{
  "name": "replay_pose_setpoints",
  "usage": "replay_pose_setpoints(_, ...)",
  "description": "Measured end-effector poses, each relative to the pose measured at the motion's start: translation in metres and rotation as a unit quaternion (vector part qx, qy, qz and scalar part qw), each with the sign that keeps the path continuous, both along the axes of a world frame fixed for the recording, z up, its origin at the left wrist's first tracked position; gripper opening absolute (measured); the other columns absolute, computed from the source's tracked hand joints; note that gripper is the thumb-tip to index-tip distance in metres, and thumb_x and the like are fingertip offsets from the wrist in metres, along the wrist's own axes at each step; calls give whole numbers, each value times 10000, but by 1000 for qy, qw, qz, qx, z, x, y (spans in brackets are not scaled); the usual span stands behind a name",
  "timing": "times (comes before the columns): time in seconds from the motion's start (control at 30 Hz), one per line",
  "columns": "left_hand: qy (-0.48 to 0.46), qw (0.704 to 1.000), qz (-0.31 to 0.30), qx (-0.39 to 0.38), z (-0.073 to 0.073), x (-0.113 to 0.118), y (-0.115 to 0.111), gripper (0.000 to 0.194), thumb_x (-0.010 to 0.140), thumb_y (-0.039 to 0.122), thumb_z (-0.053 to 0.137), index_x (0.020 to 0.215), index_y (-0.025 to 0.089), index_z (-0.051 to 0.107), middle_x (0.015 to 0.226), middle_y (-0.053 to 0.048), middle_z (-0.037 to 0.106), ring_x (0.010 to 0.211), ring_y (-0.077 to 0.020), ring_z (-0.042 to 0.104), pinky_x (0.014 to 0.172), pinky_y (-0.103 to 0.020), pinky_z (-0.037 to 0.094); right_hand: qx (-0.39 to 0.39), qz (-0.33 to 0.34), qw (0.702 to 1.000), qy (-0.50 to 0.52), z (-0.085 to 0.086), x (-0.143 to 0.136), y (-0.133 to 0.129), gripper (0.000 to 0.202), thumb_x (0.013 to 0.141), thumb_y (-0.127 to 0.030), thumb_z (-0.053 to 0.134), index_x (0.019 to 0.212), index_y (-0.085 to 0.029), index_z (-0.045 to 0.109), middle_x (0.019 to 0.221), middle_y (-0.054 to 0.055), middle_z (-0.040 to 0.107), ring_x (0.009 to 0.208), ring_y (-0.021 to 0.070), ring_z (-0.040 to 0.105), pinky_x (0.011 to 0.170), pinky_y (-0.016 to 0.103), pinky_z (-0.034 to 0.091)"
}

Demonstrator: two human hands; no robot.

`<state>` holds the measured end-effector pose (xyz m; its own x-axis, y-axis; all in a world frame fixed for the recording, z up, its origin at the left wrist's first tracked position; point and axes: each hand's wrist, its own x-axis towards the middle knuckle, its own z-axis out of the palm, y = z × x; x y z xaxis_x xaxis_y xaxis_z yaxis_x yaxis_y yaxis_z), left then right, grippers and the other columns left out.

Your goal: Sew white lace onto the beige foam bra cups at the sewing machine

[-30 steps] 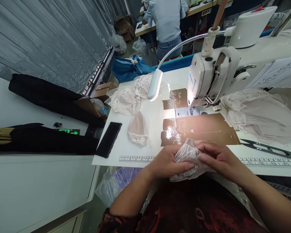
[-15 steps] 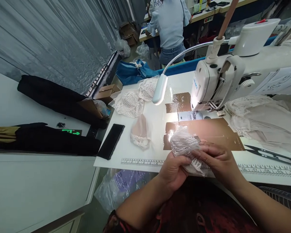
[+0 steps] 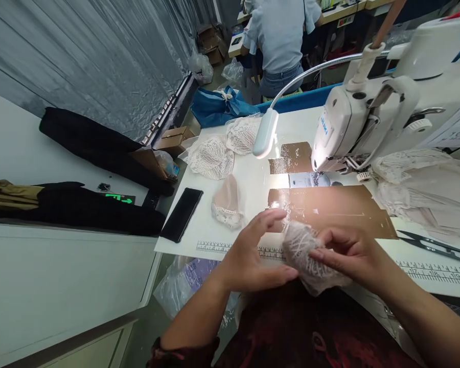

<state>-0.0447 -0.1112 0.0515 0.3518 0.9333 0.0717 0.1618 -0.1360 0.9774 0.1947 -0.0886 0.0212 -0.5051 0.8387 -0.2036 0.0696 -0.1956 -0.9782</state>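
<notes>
A white lace cup piece (image 3: pixel 304 253) is pinched between the thumb and fingers of my right hand (image 3: pixel 347 253), over the table's front edge. My left hand (image 3: pixel 249 255) is spread beside it, thumb and fingers wide apart, with nothing between them; its thumb tip is close to the lace. A smaller beige cup with a lace border (image 3: pixel 227 202) lies on the white table (image 3: pixel 253 179) past my left hand. Two lace cups, one nearer (image 3: pixel 210 157) and one farther (image 3: pixel 243 134), sit at the table's far left. Beyond my hands stands a white sewing machine (image 3: pixel 337 128).
A black phone (image 3: pixel 181 214) lies at the left edge. Black thread snips (image 3: pixel 437 245) and a pile of beige lace fabric (image 3: pixel 425 184) are at the right. A lamp (image 3: pixel 266 133) hangs over the table. Ahead, a person in a light blue shirt (image 3: pixel 278 41) sits facing away.
My left hand has let go of the lace cup and opened out to the left. My right hand has drawn the cup slightly right and toward me. The whole view has shifted a little.
</notes>
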Motion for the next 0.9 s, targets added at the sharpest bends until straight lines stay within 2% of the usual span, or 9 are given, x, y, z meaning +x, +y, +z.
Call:
replay_pose_setpoints(0.03, 36, 999, -4, 5, 1, 2, 3, 762, 653, 321, 844, 1337, 231, 520, 1337, -105, 547, 1221, -279, 508, 1058, -400, 398, 15, 22, 1000, -15, 1, -3, -2, 227, 809, -384, 718, 696, -207, 632, 640, -35, 598, 577, 97, 511, 530, 216, 394)
replay_pose_setpoints(0.07, 55, 998, -22, -10, 0, 5, 6, 738, 676, 337, 830, 1334, 220, 517, 1283, -102, 580, 1167, -264, 542, 1031, -391, 421, 31, 33, 998, -31, 1, -5, -4, 217, 826, -385, 699, 713, -210, 640, 656, -32, 608, 595, 104, 525, 547, 221, 405)
replay_pose_setpoints(0.13, 57, 995, -63, -52, -7, 10, 8, 520, 766, 349, 753, 1225, 176, 582, 1076, -77, 644, 971, -208, 604, 898, -335, 483, 75, 33, 995, -55, 4, -8, -6, 204, 859, -377, 661, 732, -217, 655, 711, -20, 636, 662, 122, 571, 607, 234, 437)
replay_pose_setpoints(0.2, 45, 993, -78, -72, -15, 13, 8, 365, 807, 349, 706, 1097, 144, 625, 934, -50, 637, 831, -162, 591, 777, -280, 486, 125, 16, 990, -65, 6, -10, -7, 222, 887, -363, 622, 722, -219, 660, 786, -2, 668, 751, 143, 617, 677, 248, 461)
replay_pose_setpoints(0.3, 24, 994, -81, -73, -21, 13, 7, 325, 811, 349, 705, 1048, 137, 637, 892, -33, 622, 764, -130, 561, 708, -241, 458, 170, -18, 982, -78, 8, -13, -5, 254, 899, -340, 599, 683, -211, 637, 826, 15, 688, 784, 153, 644, 700, 254, 472)
replay_pose_setpoints(0.57, 53, 995, -64, -59, -11, 12, 12, 327, 805, 376, 715, 1018, 138, 647, 892, -37, 638, 805, -149, 570, 744, -251, 446, 170, -40, 979, -107, 3, -17, -4, 270, 885, -356, 588, 663, -203, 594, 738, 27, 687, 655, 154, 626, 572, 259, 457)
replay_pose_setpoints(0.77, 26, 990, -69, -122, -16, 19, 19, 193, 850, 324, 647, 866, 133, 630, 790, 0, 569, 731, -108, 506, 677, -213, 407, 161, -31, 977, -136, 0, -14, -1, 286, 879, -380, 580, 665, -195, 620, 695, 31, 679, 619, 149, 600, 542, 254, 435)
replay_pose_setpoints(0.83, 12, 988, -62, -141, -18, 21, 21, 205, 845, 334, 648, 842, 131, 619, 775, 3, 553, 715, -105, 491, 661, -212, 399, 140, -21, 981, -133, -2, -9, 2, 232, 878, -394, 594, 771, -197, 654, 723, 25, 675, 634, 146, 588, 559, 253, 442)
replay_pose_setpoints(0.9, 7, 987, -58, -148, -19, 24, 23, 218, 841, 345, 645, 835, 129, 614, 783, -4, 552, 726, -113, 495, 668, -220, 400, 119, -13, 987, -111, -3, -4, 5, 226, 865, -412, 626, 956, -208, 664, 811, 26, 678, 685, 149, 587, 594, 256, 462)
